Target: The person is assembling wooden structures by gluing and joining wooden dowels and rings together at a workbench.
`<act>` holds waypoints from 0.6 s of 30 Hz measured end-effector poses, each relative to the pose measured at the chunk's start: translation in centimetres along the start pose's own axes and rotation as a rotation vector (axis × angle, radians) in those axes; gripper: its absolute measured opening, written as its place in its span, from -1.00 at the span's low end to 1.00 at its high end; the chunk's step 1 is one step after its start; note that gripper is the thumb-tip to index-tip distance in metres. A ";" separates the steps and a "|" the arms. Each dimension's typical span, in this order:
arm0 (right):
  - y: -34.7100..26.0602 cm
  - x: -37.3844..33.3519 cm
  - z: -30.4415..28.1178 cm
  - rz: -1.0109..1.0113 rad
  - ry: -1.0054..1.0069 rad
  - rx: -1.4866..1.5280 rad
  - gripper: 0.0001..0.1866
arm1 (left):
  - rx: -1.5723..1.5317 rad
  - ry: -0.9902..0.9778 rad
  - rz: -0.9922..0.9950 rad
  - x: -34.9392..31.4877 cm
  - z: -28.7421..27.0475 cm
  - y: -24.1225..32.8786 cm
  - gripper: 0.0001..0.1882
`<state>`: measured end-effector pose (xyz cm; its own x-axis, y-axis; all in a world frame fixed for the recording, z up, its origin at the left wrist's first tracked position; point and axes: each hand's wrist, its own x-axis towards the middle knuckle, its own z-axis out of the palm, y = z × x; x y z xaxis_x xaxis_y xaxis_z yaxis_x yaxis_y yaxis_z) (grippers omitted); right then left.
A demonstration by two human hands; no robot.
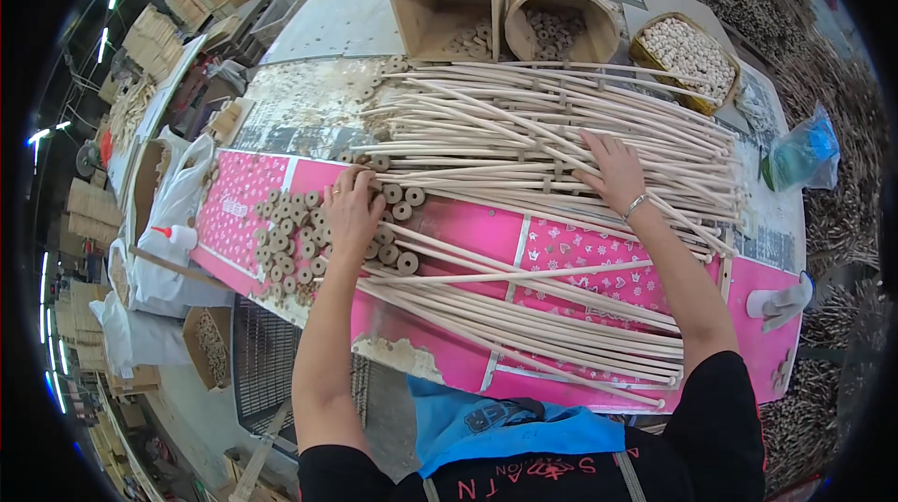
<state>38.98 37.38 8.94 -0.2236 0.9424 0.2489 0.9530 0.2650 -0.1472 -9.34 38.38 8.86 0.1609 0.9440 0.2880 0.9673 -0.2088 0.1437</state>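
My left hand (353, 212) is over a pile of small round wooden rings (285, 240) with centre holes, at the left end of the long sticks. Its fingers are bent down and close together, and their tips hide whatever they pinch. My right hand (613, 174) rests on the far bundle of thin pale wooden sticks (486, 146), thumb and fingers apart across several of them. Some sticks in this bundle carry a ring partway along. A nearer group of sticks (561, 324), with small knobs at their right ends, lies across the pink table cover (449, 221).
At the back stand a square wooden box (449, 11) and a round wooden tub (561, 11) with rings inside, beside a container of pale beads (686, 58). A white bottle with a red tip (178, 237) is at left, another white bottle (776, 304) at right. Stick heaps surround the right side.
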 end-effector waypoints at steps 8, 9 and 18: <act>-1.0 -4.2 -0.4 0.047 0.005 -0.126 -0.08 | 0.281 -0.125 -0.174 -1.2 -2.1 1.5 -0.32; -0.6 -4.9 -0.7 0.089 -0.018 -0.254 -0.07 | 0.211 -0.009 -0.066 -1.6 -2.5 2.6 -0.32; -4.4 -17.2 -5.0 -0.033 0.034 0.293 -0.10 | -0.274 -0.276 0.414 -11.8 -3.5 12.6 -0.24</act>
<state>39.63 18.99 10.13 -0.2417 0.9262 0.2894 0.8446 0.3477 -0.4073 0.24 23.70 10.55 0.5968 0.7935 0.1193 0.7323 -0.5994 0.3231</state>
